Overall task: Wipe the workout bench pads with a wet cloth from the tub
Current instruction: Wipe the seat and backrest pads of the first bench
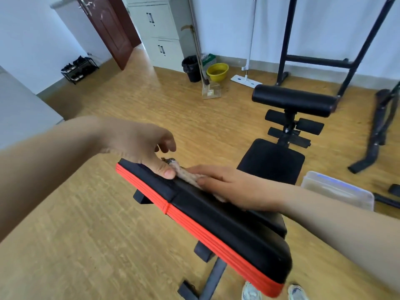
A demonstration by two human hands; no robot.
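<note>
Seemingly midway: the right hand (218,185) lay flat, fingers straight, on the cloth (188,176) atop the red-edged bench pad (227,224) near its far end, which the left hand (140,148) appeared to grip. Beyond that pad sat the tub (337,191) and black pads (272,161), likely unwiped.

Home gym room: padded bench (227,230), black exercise frame (318,61), shoe rack (80,69).

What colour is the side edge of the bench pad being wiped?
The edge is red, on a black pad; the head view shows it best.
</note>
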